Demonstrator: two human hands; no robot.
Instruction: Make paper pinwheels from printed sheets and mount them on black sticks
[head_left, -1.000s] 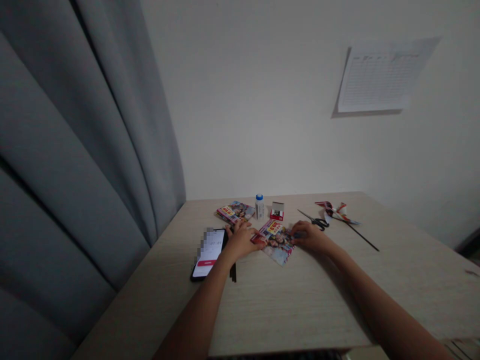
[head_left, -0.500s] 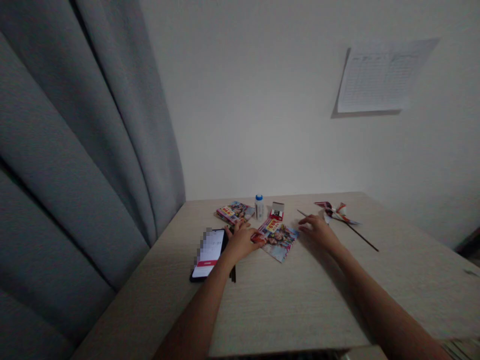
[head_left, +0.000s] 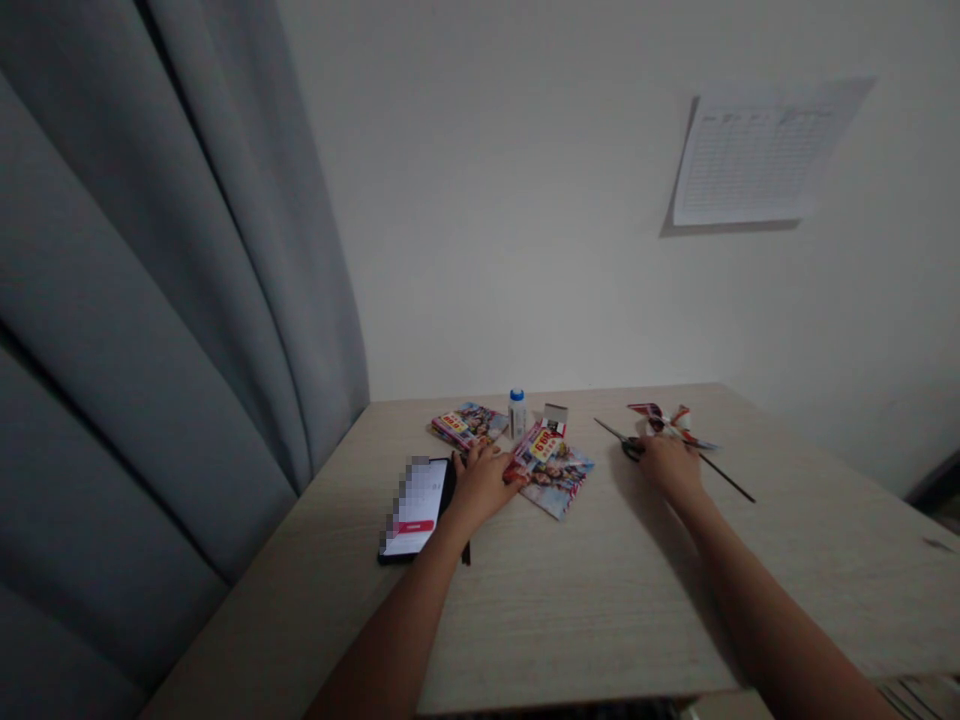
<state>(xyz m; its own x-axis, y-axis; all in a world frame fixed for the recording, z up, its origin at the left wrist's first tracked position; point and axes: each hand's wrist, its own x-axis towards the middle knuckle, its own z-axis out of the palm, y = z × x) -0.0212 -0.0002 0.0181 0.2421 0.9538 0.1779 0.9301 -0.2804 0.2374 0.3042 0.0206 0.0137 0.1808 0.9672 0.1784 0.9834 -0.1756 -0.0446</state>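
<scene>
Paper, brightly printed, makes up the leaflet (head_left: 556, 485) lying on the wood-grained table (head_left: 570, 620), its left side touched by the left hand (head_left: 484, 480), whether pinching or pressing I cannot tell; likely light and easily creased, it suits edge holds; the right hand (head_left: 671, 465) is at the scissors (head_left: 624, 438), its grip hidden; their handle loops, probably stiff, suit holding.

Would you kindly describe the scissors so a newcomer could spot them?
Find the pale table, then the right hand over it. The scissors, partly hidden by that hand, extend from its left side. Unlike the colourful paper pinwheel nearby, they have a slim point and dark handles.
</scene>
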